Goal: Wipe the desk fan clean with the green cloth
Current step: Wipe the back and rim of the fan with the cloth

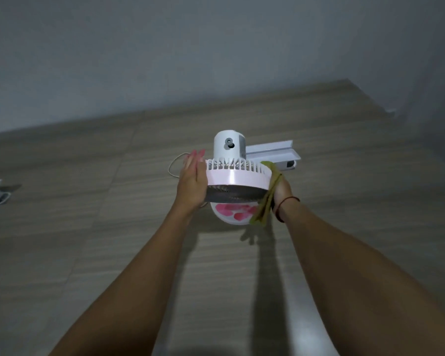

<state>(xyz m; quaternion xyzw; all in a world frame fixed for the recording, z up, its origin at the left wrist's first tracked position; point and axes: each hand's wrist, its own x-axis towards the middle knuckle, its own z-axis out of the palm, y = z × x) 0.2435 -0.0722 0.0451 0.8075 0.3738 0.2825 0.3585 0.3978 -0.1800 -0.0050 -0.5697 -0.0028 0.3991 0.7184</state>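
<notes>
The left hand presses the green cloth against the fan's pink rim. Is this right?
No: in the head view the right hand presses the green cloth against the fan's pink rim; the left hand lies bare on the other side.

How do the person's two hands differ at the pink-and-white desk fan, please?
The left hand lies bare, fingers straight, on the pink-and-white desk fan's left rim; the right hand has the green cloth between it and the right rim. The right wrist wears a dark cord; the left doesn't. Both flank the fan.
</notes>
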